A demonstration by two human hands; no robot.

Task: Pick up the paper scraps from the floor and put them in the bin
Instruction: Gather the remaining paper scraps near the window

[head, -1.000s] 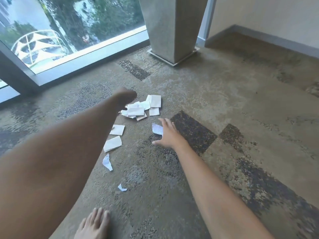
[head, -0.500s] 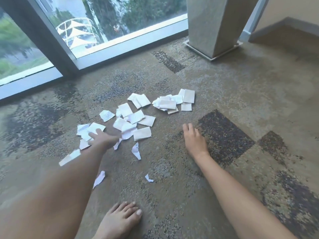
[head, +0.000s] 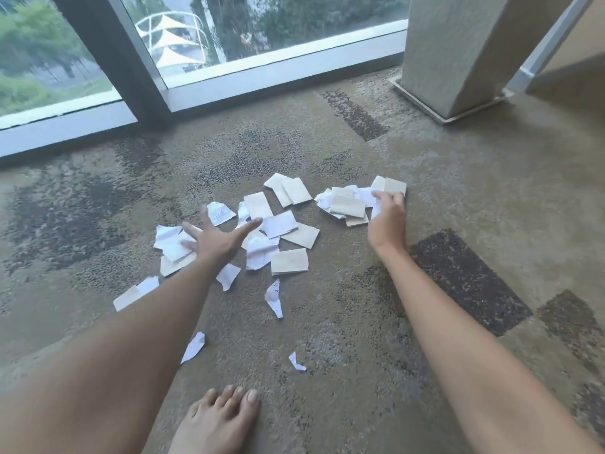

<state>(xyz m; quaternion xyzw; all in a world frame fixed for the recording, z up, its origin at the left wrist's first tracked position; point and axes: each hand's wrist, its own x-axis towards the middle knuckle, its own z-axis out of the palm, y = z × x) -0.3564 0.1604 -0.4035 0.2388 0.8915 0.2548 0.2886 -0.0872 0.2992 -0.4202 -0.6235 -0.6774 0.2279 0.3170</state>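
Several white and tan paper scraps [head: 289,262] lie scattered on the patterned carpet [head: 327,322] ahead of me. A tighter pile of scraps [head: 347,206] sits at the right of the spread. My left hand [head: 216,239] is spread wide, palm down, resting on the left scraps. My right hand [head: 388,221] is at the right edge of the pile with its fingers curled over a tan piece and a white piece under the thumb. Small torn bits [head: 273,298] lie nearer to me. No bin shows in this view.
My bare foot [head: 216,421] stands on the carpet at the bottom centre. A floor-length window [head: 262,34] with a dark frame post [head: 108,54] runs along the far side. A stone pillar [head: 465,50] on a base plate rises at the back right.
My right hand has moved from the bare carpet forward onto the right pile and curled its fingers. My left hand has slid right and spread its fingers over the scraps.
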